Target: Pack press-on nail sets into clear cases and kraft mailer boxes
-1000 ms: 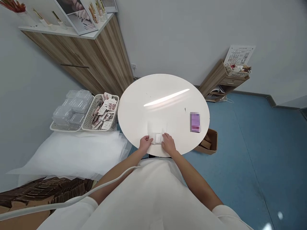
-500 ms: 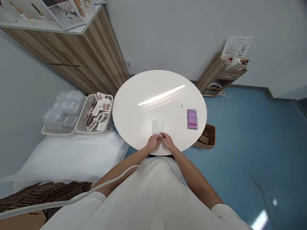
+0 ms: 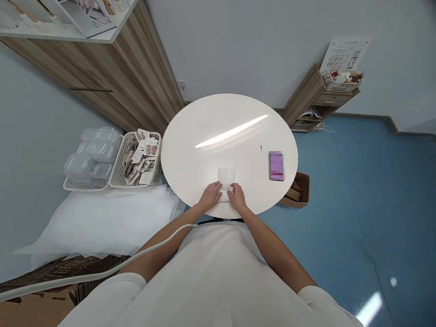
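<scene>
Both hands have drawn apart since half a second ago, when their fingertips met over the translucent white wrap (image 3: 226, 174); now they flank it. That wrap lies at six o'clock on the oval white tabletop (image 3: 190, 136), near the rim closest to the wearer, one part flat toward twelve o'clock and the nearer part bunched. Such a spot probably suits two-handed handling, with both forearms reaching in easily.

At the wrap's nine o'clock side, the left hand (image 3: 210, 195) rests with its fingers bent and thumb apart, tips at the wrap. On its three o'clock side, the right hand (image 3: 237, 196) is more curled, fingertips on the edge. Holding it from both sides presumably keeps the light material from sliding. I cannot tell whether either hand pinches the wrap or only presses it, and whatever may lie inside the bunched part is hidden.

Just past three o'clock sits a purple rectangular item (image 3: 276, 165), its face blurred into blocks. Beyond the rim at four o'clock, a cardboard box (image 3: 301, 202) is partly covered by the tabletop. At nine o'clock, a white basket (image 3: 118, 175) holds printed cards (image 3: 138, 156), too small to read.
</scene>
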`<state>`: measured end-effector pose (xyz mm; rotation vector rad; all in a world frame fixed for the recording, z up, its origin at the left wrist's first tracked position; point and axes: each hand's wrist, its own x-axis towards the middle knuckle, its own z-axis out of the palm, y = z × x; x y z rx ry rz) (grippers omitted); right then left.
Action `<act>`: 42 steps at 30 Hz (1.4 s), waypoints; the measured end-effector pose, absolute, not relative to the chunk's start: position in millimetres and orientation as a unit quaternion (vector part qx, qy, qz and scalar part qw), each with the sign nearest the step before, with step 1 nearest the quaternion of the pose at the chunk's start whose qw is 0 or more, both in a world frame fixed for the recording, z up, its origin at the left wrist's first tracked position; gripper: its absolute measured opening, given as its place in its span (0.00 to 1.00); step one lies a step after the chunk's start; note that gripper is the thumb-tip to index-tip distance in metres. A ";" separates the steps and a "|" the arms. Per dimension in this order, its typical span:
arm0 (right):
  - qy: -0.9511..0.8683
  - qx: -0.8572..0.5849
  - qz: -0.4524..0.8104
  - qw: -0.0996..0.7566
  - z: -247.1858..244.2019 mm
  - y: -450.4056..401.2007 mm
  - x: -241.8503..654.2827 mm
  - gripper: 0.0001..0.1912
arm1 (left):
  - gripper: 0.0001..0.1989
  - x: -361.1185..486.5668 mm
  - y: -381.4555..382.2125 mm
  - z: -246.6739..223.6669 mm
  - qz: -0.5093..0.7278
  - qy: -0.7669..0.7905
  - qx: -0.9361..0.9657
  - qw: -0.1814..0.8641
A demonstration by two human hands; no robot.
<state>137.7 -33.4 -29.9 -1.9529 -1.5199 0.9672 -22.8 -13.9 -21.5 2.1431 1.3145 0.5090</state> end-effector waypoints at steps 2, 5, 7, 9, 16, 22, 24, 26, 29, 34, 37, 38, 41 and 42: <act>-0.565 -0.718 0.316 0.256 -30.5 -35.5 136.7 0.22 | 0.19 -20.2 -10.4 -27.8 0.171 0.467 0.820 0.282; -0.615 -0.692 0.295 0.237 -29.2 -35.9 136.4 0.21 | 0.20 -15.9 -9.0 -33.2 0.157 0.448 0.835 0.279; -0.646 -0.672 0.294 0.212 -26.4 -36.0 137.3 0.20 | 0.20 -15.1 -8.8 -33.0 0.150 0.445 0.837 0.280; -0.669 -0.658 0.291 0.186 -22.3 -38.0 138.5 0.22 | 0.20 -16.2 -9.9 -29.7 0.136 0.443 0.838 0.288; -0.722 -0.619 0.297 0.092 -9.4 -52.6 140.1 0.22 | 0.30 -29.0 -32.7 -13.5 0.086 0.418 0.840 0.335; -0.772 -0.557 0.302 0.050 0.3 -46.2 154.1 0.25 | 0.38 -33.6 -29.3 -9.8 0.077 0.369 0.866 0.327; -0.795 -0.522 0.309 0.026 2.1 -44.1 162.4 0.33 | 0.36 -31.8 -22.5 -6.7 0.080 0.373 0.862 0.334; -0.807 -0.497 0.318 0.007 1.8 -41.8 168.8 0.43 | 0.34 -29.2 -16.3 -2.3 0.073 0.379 0.856 0.344; -0.801 -0.505 0.323 0.006 -1.6 -36.4 171.5 0.44 | 0.30 -25.2 -8.6 2.6 0.055 0.408 0.842 0.347; -0.739 -0.574 0.352 0.029 -7.1 -23.7 166.6 0.20 | 0.21 -21.7 3.8 -3.0 0.042 0.503 0.774 0.384; -0.712 -0.590 0.378 0.043 -6.9 -15.8 167.1 0.14 | 0.17 -23.3 9.5 -11.0 0.070 0.525 0.733 0.427; -0.704 -0.593 0.388 0.051 -6.4 -13.1 167.6 0.14 | 0.15 -24.1 10.7 -13.4 0.088 0.526 0.723 0.439; -0.667 -0.610 0.423 0.065 -5.4 -5.3 167.6 0.13 | 0.13 -25.1 12.8 -18.4 0.143 0.542 0.685 0.465; -0.652 -0.620 0.431 0.070 -5.5 -3.1 166.9 0.13 | 0.14 -24.5 13.4 -19.4 0.157 0.558 0.665 0.471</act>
